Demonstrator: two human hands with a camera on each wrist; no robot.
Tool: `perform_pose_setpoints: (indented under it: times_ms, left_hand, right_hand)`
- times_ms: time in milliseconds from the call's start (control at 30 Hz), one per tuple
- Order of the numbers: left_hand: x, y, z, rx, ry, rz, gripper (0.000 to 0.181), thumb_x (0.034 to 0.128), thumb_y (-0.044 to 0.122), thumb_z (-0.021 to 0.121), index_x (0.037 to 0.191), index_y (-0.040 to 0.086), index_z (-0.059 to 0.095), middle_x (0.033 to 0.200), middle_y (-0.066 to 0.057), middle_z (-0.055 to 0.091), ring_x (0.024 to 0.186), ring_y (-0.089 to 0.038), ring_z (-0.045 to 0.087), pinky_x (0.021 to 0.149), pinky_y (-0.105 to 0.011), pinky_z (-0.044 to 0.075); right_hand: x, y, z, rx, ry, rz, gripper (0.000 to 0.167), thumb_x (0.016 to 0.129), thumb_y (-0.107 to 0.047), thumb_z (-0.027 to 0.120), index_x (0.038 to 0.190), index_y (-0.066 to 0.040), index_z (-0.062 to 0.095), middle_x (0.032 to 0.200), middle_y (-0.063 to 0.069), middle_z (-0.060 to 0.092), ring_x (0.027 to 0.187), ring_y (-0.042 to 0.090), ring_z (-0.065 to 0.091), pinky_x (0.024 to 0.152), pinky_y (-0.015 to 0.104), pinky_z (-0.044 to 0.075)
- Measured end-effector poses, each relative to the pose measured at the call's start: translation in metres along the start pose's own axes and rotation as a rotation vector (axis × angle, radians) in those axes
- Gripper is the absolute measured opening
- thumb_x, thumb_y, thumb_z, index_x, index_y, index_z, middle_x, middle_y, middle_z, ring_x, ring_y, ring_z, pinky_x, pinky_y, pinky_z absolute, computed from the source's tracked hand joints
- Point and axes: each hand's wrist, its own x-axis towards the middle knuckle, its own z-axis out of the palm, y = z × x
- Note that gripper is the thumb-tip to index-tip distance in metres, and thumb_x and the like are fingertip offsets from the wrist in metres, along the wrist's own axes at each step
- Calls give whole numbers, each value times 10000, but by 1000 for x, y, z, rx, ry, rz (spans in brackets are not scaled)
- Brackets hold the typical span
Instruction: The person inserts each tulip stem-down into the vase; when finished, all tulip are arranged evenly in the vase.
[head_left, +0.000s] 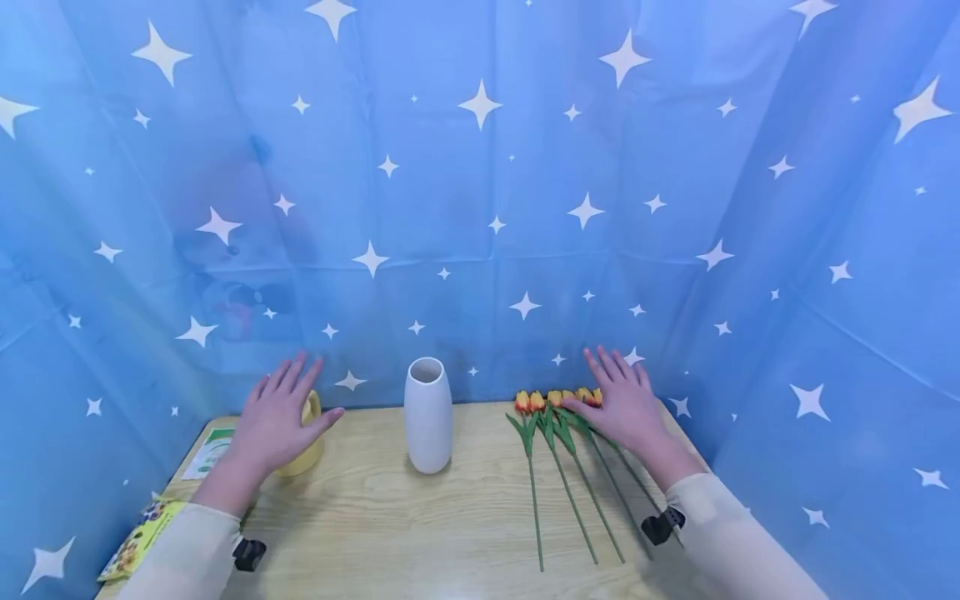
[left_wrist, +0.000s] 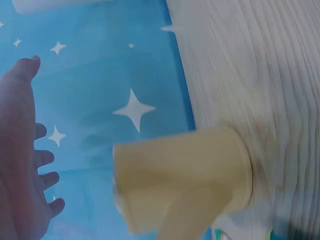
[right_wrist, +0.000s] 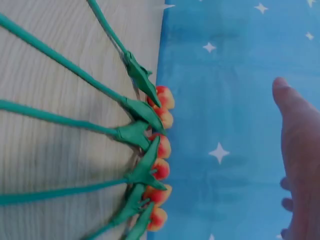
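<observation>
Both hands hover above the table with fingers spread, holding nothing. My left hand (head_left: 276, 421) is over a yellow mug (head_left: 306, 450) and hides part of it; the left wrist view shows the mug (left_wrist: 182, 175) apart from the fingers. My right hand (head_left: 618, 408) is above several orange-yellow artificial tulips (head_left: 555, 408), covering some blossoms in the head view. In the right wrist view the tulips' green stems (right_wrist: 60, 55) fan out on the wood. Between the hands a white vase (head_left: 428, 421) stands upright.
On the left lie a yellow printed packet (head_left: 142, 537) and a white-and-green packet (head_left: 210, 452). The wooden table (head_left: 405, 533) ends at a blue curtain (head_left: 465, 208) with white stars, which also hangs along both sides.
</observation>
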Motion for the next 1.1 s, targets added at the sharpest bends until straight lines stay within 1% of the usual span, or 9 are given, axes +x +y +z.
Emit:
perform_pose_setpoints:
  times_ms: [100,200,300,400,600,767,900,1000,1100]
  left_hand:
    - [-3,8,4,-49,15,4,975,1057,704,588,1764,123,251,1785,-252,258,1619,-518,245,1223,-789,233]
    - [-4,18,10,-108,29,12,950,1054,679,620,1748,113,302,1768,-250,302,1595,-524,303,1205,-790,274]
    - [-2,27,17,-174,58,20,913,1047,621,679,1721,91,365,1749,-248,343,1565,-537,352,1195,-781,303]
    - [1,35,22,-243,71,9,898,1039,592,716,1711,95,388,1743,-231,363,1562,-531,363,1181,-787,323]
    - [7,49,31,-369,52,-22,924,1027,643,711,1714,120,383,1741,-201,378,1585,-489,350,1213,-741,330]
    - [12,61,37,-478,29,-41,932,1017,586,759,1718,118,362,1746,-219,357,1599,-493,324,1230,-724,320]
    - [18,70,42,-543,10,-55,939,1009,572,777,1727,151,343,1761,-196,340,1622,-493,279,1229,-739,307]
    - [24,78,45,-600,12,-58,951,995,607,778,1725,172,350,1759,-169,352,1616,-473,309,1223,-735,323]
    - [29,86,47,-666,31,-44,962,982,622,788,1716,164,368,1734,-164,389,1572,-452,395,1205,-724,364]
  right_hand:
    - [-8,-4,8,14,16,-9,1098,987,-839,567,1771,-149,230,1808,202,233,1662,473,160,1287,734,111]
    - [-19,-11,13,47,29,-13,1084,984,-808,616,1760,-133,273,1787,221,278,1650,475,204,1282,722,179]
    - [-28,-21,17,88,42,-18,1056,987,-758,666,1754,-132,298,1765,236,319,1633,482,249,1270,719,231]
    - [-36,-30,22,116,51,-17,1033,990,-717,701,1752,-142,308,1748,239,352,1619,490,278,1254,732,255]
    - [-49,-44,31,166,62,4,1010,980,-678,744,1744,-157,338,1741,229,370,1593,518,318,1221,785,260]
    - [-56,-55,39,211,49,44,1001,978,-677,750,1740,-164,351,1732,228,388,1569,528,361,1197,790,301]
    - [-62,-63,46,271,38,63,980,976,-629,785,1728,-150,379,1707,223,430,1539,535,404,1187,771,336]
    - [-66,-69,52,317,49,65,949,965,-569,828,1709,-142,422,1651,227,497,1484,539,468,1150,745,404]
    - [-70,-74,58,368,35,93,933,971,-559,826,1706,-146,427,1606,234,531,1450,526,504,1129,713,450]
